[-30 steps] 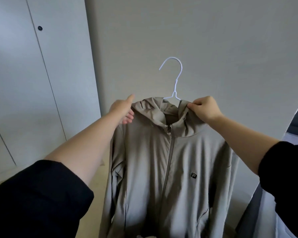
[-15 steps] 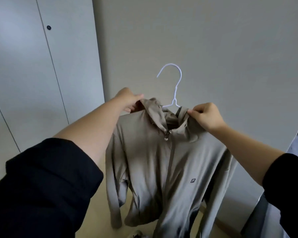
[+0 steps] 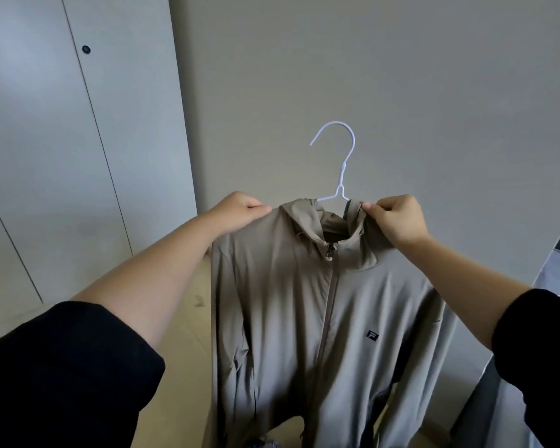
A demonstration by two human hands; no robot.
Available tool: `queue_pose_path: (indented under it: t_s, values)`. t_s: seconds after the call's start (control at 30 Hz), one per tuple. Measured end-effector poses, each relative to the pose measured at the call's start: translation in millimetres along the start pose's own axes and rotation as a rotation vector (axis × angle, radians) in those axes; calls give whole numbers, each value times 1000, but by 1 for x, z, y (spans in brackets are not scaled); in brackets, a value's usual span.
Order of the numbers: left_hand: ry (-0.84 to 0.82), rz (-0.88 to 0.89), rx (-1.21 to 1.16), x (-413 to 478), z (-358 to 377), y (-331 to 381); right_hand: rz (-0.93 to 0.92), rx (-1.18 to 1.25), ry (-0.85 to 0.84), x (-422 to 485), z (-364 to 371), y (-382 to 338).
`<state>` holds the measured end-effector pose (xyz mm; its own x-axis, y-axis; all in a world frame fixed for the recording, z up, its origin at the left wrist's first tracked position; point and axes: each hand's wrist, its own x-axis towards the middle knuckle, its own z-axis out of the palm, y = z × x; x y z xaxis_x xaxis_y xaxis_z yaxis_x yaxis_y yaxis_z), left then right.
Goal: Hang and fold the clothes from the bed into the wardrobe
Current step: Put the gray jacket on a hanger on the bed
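The left hand (image 3: 236, 215) has slid from the hood out to the shoulder of the jacket (image 3: 304, 302) and pinches it, the right hand (image 3: 396, 218) pinching the collar. The jacket, centre frame, now sits squarer on its white hanger (image 3: 342, 176). Closed wardrobe doors (image 3: 78, 173) at upper left likely need opening first.

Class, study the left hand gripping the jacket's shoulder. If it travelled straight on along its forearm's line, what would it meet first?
Probably the plain beige wall. The left hand, gripping the taupe hooded zip jacket, points forward and up; the white wire hanger sits near that line, but depth is unclear.
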<state>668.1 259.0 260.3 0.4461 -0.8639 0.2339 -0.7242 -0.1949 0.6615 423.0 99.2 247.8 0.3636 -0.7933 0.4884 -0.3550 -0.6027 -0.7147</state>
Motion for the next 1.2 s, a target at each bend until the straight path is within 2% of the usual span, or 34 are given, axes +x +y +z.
queue_pose_path:
  t_s: [0.1, 0.2, 0.33, 0.37, 0.4, 0.47, 0.5, 0.57, 0.63, 0.77, 0.87, 0.97, 1.07, 1.1, 1.17, 1.2]
  values:
    - [-20, 72, 21, 5, 16, 26, -44, -14, -31, -4, 3, -4]
    - [-14, 106, -93, 10, 31, 34, -53, 13, -14, -3, -1, -4]
    - [35, 95, -282, 11, 41, 40, 18, 143, 208, -4, -12, -1]
    - [56, 95, -296, 10, 42, 40, 63, 190, 210, -3, -16, -1]
    - [75, 103, -304, 9, 43, 39, 123, 240, 150, 0, -21, 0]
    - [93, 134, -294, 8, 44, 37, 305, 315, -166, 3, -31, 1]
    - [93, 152, -283, 7, 45, 37, 393, 283, -345, 4, -36, 2]
    - [75, 199, -283, 5, 49, 39, 404, 114, -577, 6, -39, 4]
    - [38, 270, -299, 2, 53, 47, 297, 49, -645, 8, -34, 1]
    - [-28, 379, -303, -2, 59, 66, 208, 190, -791, -1, -21, -19]
    - [-63, 436, -280, -1, 64, 71, 115, -98, -810, -10, -11, -24]
    - [-77, 446, -268, -1, 66, 68, 73, -172, -814, -14, -10, -25]
    - [-97, 442, -260, -4, 70, 66, 102, -129, -795, -14, -10, -24]
    - [-103, 446, -254, -5, 71, 67, 137, -85, -851, -16, -13, -26]
    - [-121, 459, -241, -7, 74, 70, 289, -4, -1107, -17, -19, -29]
    - [-133, 463, -237, -8, 75, 71, 336, -72, -1184, -20, -19, -29]
